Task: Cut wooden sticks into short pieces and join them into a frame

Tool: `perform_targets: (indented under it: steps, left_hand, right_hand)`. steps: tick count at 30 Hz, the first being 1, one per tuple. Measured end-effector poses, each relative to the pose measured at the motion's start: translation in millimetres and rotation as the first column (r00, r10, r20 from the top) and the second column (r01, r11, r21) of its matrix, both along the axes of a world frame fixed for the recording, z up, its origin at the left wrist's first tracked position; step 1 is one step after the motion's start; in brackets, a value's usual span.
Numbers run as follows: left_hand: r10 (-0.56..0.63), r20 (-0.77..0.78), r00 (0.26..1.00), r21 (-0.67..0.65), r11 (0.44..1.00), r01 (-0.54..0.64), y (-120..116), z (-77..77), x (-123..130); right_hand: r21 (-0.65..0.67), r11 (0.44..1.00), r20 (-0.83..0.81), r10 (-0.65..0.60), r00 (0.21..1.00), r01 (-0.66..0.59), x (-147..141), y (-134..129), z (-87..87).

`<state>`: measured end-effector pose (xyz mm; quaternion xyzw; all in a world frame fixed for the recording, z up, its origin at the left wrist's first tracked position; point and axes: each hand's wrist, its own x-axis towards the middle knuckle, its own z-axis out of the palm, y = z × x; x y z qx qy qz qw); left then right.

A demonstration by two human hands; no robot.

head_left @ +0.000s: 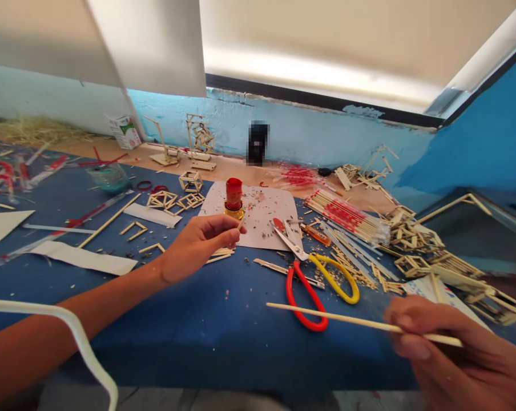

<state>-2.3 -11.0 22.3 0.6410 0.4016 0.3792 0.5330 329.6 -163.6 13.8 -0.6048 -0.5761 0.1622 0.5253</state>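
The right hand (450,348) pinches a long thin wooden stick (361,323) low over the blue bench (206,325). The left hand (198,245) curls half-closed beside the red glue bottle (234,198), seemingly pinching a short stick; steadying both sticks would keep the glue tidy.

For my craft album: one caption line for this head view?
Right hand holds a thin stick; left hand reaches beside the red bottle, scissors between.
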Motion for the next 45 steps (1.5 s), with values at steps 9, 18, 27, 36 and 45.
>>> perform_targets:
  steps: [9, 18, 27, 36, 45]
  left_hand:
    - [-0.388, 0.241, 0.89, -0.421, 0.784, 0.456, -20.6, 6.8, 25.6]
    - [-0.368, 0.348, 0.862, -0.483, 0.718, 0.501, -19.0, 9.3, 25.2]
    - [-0.364, 0.401, 0.841, -0.53, 0.657, 0.537, -19.7, 2.6, 22.9]
    - [-0.309, 0.41, 0.858, -0.503, 0.708, 0.495, -21.2, 0.9, 21.7]
    - [-0.081, 0.454, 0.887, -0.315, 0.917, 0.245, -18.7, 6.5, 20.7]
  right_hand:
    - [-0.031, 0.941, -0.616, 0.248, 0.747, -0.338, -60.4, 97.7, 34.7]
    - [0.037, 0.917, -0.582, 0.343, 0.737, -0.398, -60.6, 153.6, 38.0]
    - [0.044, 0.933, -0.601, 0.311, 0.736, -0.357, -62.0, 154.0, 23.6]
    - [-0.041, 0.837, -0.588, 0.422, 0.69, -0.546, -75.2, 137.0, 17.3]
    - [-0.297, 0.737, -0.042, 0.625, 0.78, -0.607, -90.0, 103.8, 8.8]
